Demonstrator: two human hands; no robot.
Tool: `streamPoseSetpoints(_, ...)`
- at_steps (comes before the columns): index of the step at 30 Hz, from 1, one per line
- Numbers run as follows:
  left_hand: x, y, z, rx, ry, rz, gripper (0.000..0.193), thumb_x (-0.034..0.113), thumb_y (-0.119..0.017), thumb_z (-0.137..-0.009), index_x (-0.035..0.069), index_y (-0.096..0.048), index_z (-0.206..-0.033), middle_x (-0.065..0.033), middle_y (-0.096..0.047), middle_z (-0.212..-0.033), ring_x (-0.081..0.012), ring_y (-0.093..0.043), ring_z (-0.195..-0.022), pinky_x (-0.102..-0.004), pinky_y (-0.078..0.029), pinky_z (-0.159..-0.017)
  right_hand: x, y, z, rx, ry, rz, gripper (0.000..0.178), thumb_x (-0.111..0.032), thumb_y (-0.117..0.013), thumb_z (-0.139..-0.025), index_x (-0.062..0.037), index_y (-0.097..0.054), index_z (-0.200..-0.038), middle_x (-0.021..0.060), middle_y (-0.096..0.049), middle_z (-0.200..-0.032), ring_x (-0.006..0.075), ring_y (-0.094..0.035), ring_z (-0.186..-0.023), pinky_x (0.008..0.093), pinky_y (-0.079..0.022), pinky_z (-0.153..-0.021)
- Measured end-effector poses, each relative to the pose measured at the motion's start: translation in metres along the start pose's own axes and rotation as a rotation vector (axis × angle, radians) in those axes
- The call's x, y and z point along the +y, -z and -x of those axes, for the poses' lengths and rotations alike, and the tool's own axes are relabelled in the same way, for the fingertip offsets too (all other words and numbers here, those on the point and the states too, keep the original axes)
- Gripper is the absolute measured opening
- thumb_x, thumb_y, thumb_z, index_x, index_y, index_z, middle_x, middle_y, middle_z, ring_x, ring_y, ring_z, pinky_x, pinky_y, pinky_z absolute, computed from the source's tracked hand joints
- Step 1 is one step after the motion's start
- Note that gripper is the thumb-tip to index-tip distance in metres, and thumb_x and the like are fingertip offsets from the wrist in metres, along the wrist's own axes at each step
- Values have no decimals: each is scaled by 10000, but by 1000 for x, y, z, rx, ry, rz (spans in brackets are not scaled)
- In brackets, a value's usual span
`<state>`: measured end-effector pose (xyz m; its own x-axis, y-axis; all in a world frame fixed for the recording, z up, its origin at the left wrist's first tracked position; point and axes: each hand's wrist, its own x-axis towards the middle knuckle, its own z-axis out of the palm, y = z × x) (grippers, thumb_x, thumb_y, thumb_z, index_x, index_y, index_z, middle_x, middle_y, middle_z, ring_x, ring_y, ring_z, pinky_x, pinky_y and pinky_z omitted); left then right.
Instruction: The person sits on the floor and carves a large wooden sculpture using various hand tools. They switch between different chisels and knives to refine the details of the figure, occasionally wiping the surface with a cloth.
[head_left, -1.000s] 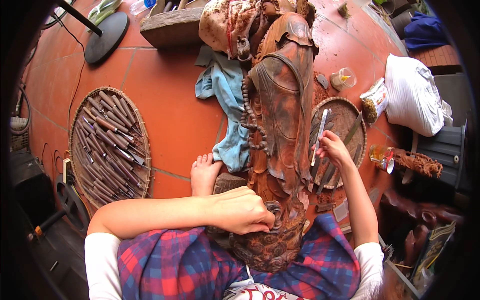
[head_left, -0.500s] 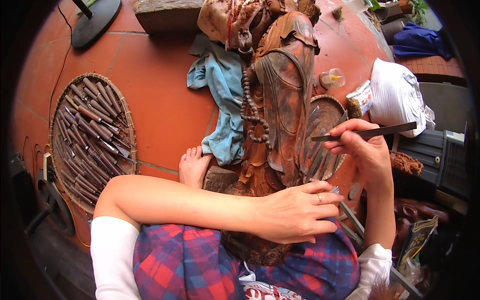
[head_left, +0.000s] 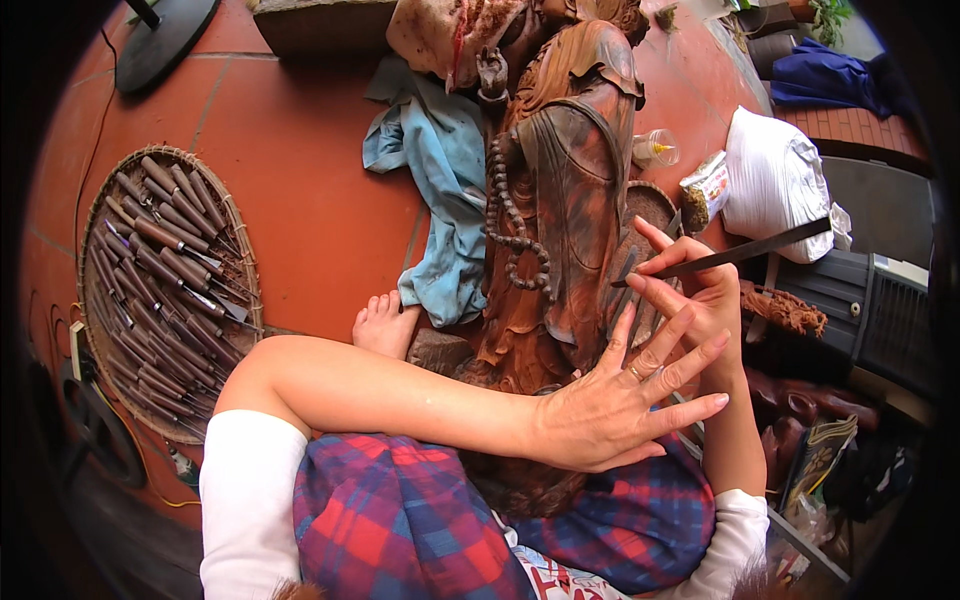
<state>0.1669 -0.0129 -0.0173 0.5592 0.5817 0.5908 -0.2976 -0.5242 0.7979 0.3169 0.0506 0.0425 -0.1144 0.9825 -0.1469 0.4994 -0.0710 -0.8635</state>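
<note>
Head view: the right hand (head_left: 712, 305) is pinching a dark flat strip (head_left: 775, 243) between thumb and fingertips, the strip's free end pointing up and rightward. The left hand (head_left: 600, 412) is spreading its fingers apart, gripping nothing visible, and is crossing in front of the right wrist. Under and beyond the hands, a carved wooden figure (head_left: 580, 220) is extending away from the plaid-covered lap (head_left: 390, 500). Right of the figure, a round basket (head_left: 655, 205) is showing partly. Left of it, a blue cloth (head_left: 445, 190) is lying crumpled; farther left, a woven tray (head_left: 256, 280) is holding many wooden-handled tools (head_left: 160, 265).
</note>
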Motion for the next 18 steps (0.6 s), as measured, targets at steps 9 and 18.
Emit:
streamPoseSetpoints(9, 1, -1, 6, 12, 26, 19, 784, 284, -735, -835, 209, -348, -1514, -230, -52, -1631, -523, 37, -1478, -790, -121, -1048, -2, -10, 1, -157, 62, 185, 125, 53, -729, -746, 50, -609, -779, 77, -640, -690, 120, -616, -654, 458, -463, -1074)
streamPoseSetpoints(18, -3, 3, 0, 25, 69, -31, 790, 298, -740, -817, 202, -371, -1509, -223, -79, -1634, -525, 21, -1479, -769, -118, -1067, -6, -16, 1, -39, -7, 80, 150, 57, -716, -801, 42, -570, -769, 66, -609, -685, 113, -604, -688, 354, -536, -941)
